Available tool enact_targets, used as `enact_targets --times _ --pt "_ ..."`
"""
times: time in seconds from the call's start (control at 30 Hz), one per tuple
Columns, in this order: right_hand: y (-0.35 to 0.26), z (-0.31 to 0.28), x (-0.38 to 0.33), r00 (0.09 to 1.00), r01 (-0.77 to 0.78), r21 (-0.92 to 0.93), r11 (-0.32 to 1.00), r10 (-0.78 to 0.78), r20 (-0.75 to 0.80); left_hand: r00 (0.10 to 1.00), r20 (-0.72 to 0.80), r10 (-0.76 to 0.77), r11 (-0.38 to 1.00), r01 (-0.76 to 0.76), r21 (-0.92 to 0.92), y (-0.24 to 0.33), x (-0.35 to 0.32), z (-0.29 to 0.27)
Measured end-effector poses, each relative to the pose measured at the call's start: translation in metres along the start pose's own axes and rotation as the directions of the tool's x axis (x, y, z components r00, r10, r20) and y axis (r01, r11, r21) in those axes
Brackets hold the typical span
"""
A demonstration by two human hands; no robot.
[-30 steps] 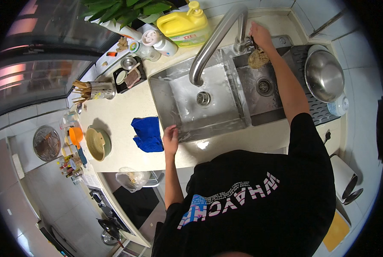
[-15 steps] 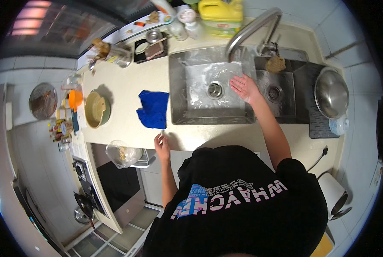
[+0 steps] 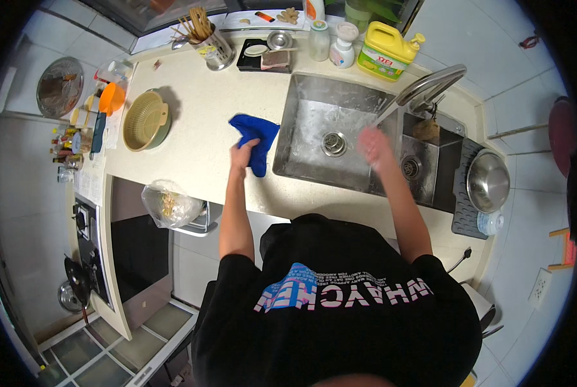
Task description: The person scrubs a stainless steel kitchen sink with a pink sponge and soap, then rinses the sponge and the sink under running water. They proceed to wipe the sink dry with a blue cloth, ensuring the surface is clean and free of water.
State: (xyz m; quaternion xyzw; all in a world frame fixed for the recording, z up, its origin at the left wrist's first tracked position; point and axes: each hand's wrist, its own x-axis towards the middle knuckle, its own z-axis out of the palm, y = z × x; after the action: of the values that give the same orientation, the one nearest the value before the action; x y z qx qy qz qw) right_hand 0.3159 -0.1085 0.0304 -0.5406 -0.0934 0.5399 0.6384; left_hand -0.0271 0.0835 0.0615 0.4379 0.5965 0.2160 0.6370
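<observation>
Beside the sink, blue cloth: the blue cloth [image 3: 267, 140] is spread, creased, on the cream countertop [image 3: 201, 116], just left of the larger basin [image 3: 306, 106]; its left side is covered in part by the left hand.
Left hand: the left hand [image 3: 242, 153] is placed at the cloth's near left edge; its fingers are curled over the fabric, and the cloth is gripped between them.
Right hand: the right hand [image 3: 374, 145] is held above the right part of the larger basin, below the spout; it is blurred, so how far its fingers are opened cannot be told, and nothing can be made out in it.
Faucet: the curved steel faucet [image 3: 433, 79] is aimed at the larger basin, and a thin pale streak is seen between its spout and the right hand.
Smaller basin: a brown scrubber [image 3: 426, 131] is hung near the faucet's base, over the smaller basin [image 3: 424, 187].
Drying mat: a steel bowl [image 3: 488, 182] is rested on the grey drying mat [image 3: 462, 216], with a clear plastic container [image 3: 490, 223] just beside it.
Back ledge: a yellow pump jug [image 3: 386, 53], a white pump bottle [image 3: 342, 50] and a glass jar [image 3: 318, 42] are lined up behind the sink.
Far left counter: chopsticks [image 3: 198, 26] are stood in a steel holder [image 3: 215, 53], and a pale green colander [image 3: 145, 122] is set near an orange bowl [image 3: 111, 99].
Front edge: a clear plastic bag [image 3: 172, 205] is hung below the countertop.
</observation>
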Motion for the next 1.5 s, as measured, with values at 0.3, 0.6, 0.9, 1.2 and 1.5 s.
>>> enact_targets --times 0.3,0.6,0.9,1.2,1.5 --pt "0.014 0.067 -0.01 0.98 -0.172 0.455 0.874 0.198 -0.009 0.817 0.577 -0.012 0.954 0.182 -0.239 0.027 -0.039 0.175" --pt "-0.032 0.032 0.025 0.913 -0.002 -0.093 0.996 -0.037 -0.406 0.925 0.142 -0.353 0.919 0.371 -0.131 -0.015 -0.011 0.237" --pt "-0.047 0.067 0.026 0.931 0.111 -0.974 0.196 -0.364 0.033 0.677 0.727 -0.116 0.585 0.638 -0.5 0.02 0.032 0.288" --pt "-0.025 0.01 0.104 0.828 0.013 -0.878 0.478 -0.498 -0.258 0.753 0.641 -0.15 0.477 0.623 -0.62 0.02 0.006 0.31" --pt "0.015 -0.011 0.093 0.912 -0.398 0.465 0.791 0.394 0.111 0.775 0.517 -0.363 0.739 0.578 -0.347 0.015 0.025 0.265"
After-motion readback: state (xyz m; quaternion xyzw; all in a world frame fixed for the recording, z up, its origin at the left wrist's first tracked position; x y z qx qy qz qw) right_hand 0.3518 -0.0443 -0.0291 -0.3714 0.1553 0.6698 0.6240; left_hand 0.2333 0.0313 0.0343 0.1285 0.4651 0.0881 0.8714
